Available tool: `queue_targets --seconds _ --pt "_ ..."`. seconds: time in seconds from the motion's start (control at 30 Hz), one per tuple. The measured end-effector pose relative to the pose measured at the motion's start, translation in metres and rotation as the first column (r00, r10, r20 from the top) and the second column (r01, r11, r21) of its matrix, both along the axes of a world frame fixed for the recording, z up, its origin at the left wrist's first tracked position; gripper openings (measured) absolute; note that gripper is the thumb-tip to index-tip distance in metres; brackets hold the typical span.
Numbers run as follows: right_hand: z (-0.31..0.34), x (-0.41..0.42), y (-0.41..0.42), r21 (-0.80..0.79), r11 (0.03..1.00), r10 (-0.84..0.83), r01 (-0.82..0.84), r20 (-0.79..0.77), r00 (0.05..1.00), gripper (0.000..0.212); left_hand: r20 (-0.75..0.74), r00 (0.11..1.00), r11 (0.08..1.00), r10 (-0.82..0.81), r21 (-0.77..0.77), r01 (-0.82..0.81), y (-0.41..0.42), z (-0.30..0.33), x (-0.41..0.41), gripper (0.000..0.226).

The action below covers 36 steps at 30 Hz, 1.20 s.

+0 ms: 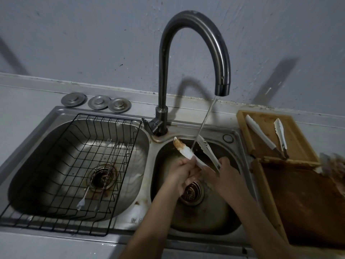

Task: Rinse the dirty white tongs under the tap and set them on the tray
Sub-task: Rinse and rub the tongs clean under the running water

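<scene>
You held the white tongs (188, 154) over the right-hand sink bowl (214, 217), arms splayed in a V pointing up toward the tap (222, 88). Your left hand (182, 171) was curled around the left arm near the hinge end; your right hand (226, 172) pinched the right arm low down, fingers pressed together on it. A thin stream of water (203, 122) fell slantwise from the spout and passed between the two arms, close to the right one. The left arm's tip carried a brown smear, not under the stream at that instant.

The wooden tray (296, 128) sat just right of the sink, already holding another pair of tongs (268, 135) spread across it. A second, darker tray (308, 202) with brown residue lay nearer you, touching the first.

Risks judged from here:
- The brown smear would survive if the stained tip stayed out of the narrow stream; the flow looked weak, so rubbing would likely be needed.
- Wet plastic held by one arm each could slip and drop into the bowl near the drain (191, 191), picking up grime.
- Carrying the tongs right, they could brush the dirty darker tray, or land on the pair already on the tray.
- Drips would fall on the counter between sink and tray.
</scene>
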State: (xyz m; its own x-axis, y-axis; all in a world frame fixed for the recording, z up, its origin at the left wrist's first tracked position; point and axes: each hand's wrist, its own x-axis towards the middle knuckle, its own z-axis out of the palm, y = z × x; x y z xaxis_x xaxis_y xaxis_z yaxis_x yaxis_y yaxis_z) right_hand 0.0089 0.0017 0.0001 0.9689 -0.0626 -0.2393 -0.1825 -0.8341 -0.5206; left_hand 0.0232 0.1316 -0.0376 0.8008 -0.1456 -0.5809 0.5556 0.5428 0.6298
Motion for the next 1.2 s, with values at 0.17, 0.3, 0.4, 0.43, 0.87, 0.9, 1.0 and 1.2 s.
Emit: queue_targets --seconds 0.17,0.3,0.4,0.43,0.87,0.9,1.0,1.2 --pt "0.002 -0.004 0.000 0.043 0.998 0.050 -0.047 -0.060 0.997 0.033 0.007 0.994 0.993 0.112 0.043 -0.113 -0.002 -0.011 0.005 0.031" --pt "-0.001 -0.004 -0.001 0.054 0.999 0.000 0.004 -0.072 0.997 0.034 0.035 0.994 0.987 0.108 0.119 -0.112 -0.010 -0.010 0.001 0.014" --pt "-0.003 -0.004 -0.007 0.066 0.998 -0.016 0.022 -0.091 0.996 0.041 0.084 0.996 0.986 0.032 0.158 -0.045 -0.007 -0.008 0.000 0.018" --pt "-0.004 -0.005 -0.008 0.078 0.997 -0.012 0.019 -0.100 0.995 0.042 0.102 0.994 0.985 0.024 0.165 -0.041 -0.005 -0.008 0.001 0.016" --pt "-0.003 -0.011 -0.006 0.058 0.996 0.069 -0.065 -0.059 0.996 0.040 0.136 0.991 0.944 0.019 0.323 -0.062 0.000 -0.009 0.006 0.040" --pt "-0.003 -0.012 -0.007 0.054 0.995 0.084 -0.081 -0.051 0.995 0.042 0.127 0.991 0.944 0.031 0.323 -0.071 0.001 -0.010 0.008 0.037" --pt "-0.005 -0.016 -0.009 0.025 0.996 0.089 -0.089 0.007 0.996 0.052 0.077 0.992 0.962 0.097 0.247 -0.114 0.005 -0.006 0.009 0.028" --pt "-0.004 -0.016 -0.015 -0.033 0.997 0.074 -0.072 0.063 0.995 0.062 0.030 0.999 0.977 0.036 0.211 -0.041 0.009 0.000 0.009 0.036"
